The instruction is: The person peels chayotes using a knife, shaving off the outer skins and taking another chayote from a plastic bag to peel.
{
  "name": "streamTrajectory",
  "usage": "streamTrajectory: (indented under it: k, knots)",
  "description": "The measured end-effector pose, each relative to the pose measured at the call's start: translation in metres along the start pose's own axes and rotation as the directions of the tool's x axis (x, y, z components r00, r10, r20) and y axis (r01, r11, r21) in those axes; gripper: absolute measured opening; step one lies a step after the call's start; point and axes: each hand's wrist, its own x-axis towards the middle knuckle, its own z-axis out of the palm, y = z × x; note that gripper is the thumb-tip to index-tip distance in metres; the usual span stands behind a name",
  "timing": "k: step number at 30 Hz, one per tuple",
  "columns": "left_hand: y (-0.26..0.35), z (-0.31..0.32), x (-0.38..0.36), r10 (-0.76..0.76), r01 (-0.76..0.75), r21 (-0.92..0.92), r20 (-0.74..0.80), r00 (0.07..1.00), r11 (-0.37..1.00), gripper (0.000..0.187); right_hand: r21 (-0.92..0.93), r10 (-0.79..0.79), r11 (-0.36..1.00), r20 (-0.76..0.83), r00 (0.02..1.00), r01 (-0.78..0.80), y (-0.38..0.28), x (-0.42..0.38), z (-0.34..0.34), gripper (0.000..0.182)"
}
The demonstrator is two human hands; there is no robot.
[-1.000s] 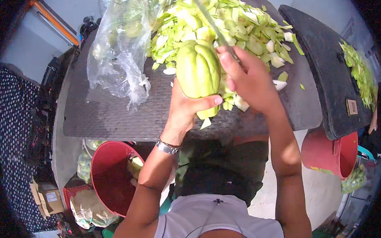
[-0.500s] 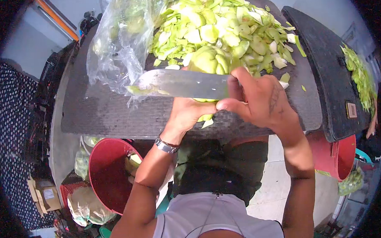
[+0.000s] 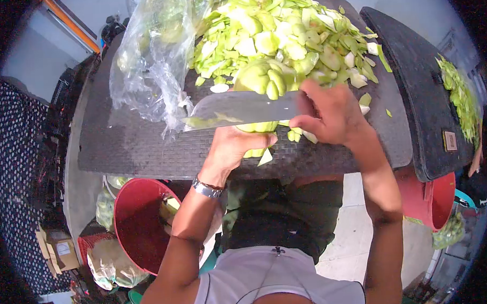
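My left hand (image 3: 227,148) is wrapped around a pale green chayote (image 3: 259,76) low over the table, its thumb along the near side. A broad-bladed knife (image 3: 242,109) lies across the chayote, hiding its middle, with wet green scraps on the blade. The knife's handle is in my closed right hand (image 3: 333,114), slightly blurred. A large heap of green peelings (image 3: 298,37) rises just beyond the chayote. A few cut pieces (image 3: 295,134) show beneath the blade, near my right fingers.
On the dark ribbed table (image 3: 131,150), a clear plastic bag (image 3: 154,64) with green contents stands at the left. A red bucket (image 3: 141,225) sits below the table's near edge, another red bucket (image 3: 438,199) at the right. A second dark table (image 3: 408,98) adjoins, bearing more green shavings (image 3: 458,93).
My right hand and the knife have moved a little away from me and to the right. The chayote has turned in my left hand, and cut pieces now show under the blade.
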Motion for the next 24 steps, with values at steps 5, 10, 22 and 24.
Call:
streamTrajectory:
  k: [5,10,22,24]
  knots:
    - [-0.005,-0.014,-0.012,-0.060,0.060,0.071,-0.006,0.998,0.996,0.061,-0.015,-0.013,1.000,0.032,0.999,0.013,-0.002,-0.002,0.005,0.064]
    - [0.011,-0.014,-0.014,-0.088,0.088,-0.061,0.003,0.996,0.994,0.072,-0.101,0.015,0.995,0.014,1.000,-0.013,0.022,-0.007,0.007,0.064]
    - [0.014,-0.002,-0.001,0.009,-0.010,0.049,0.021,1.000,0.999,0.066,0.056,0.147,0.987,0.074,0.986,-0.151,0.015,0.003,0.018,0.056]
    - [0.013,0.000,-0.002,-0.013,0.011,0.034,0.048,0.999,0.999,0.074,0.082,0.104,0.991,0.055,0.993,-0.109,0.004,0.009,0.016,0.062]
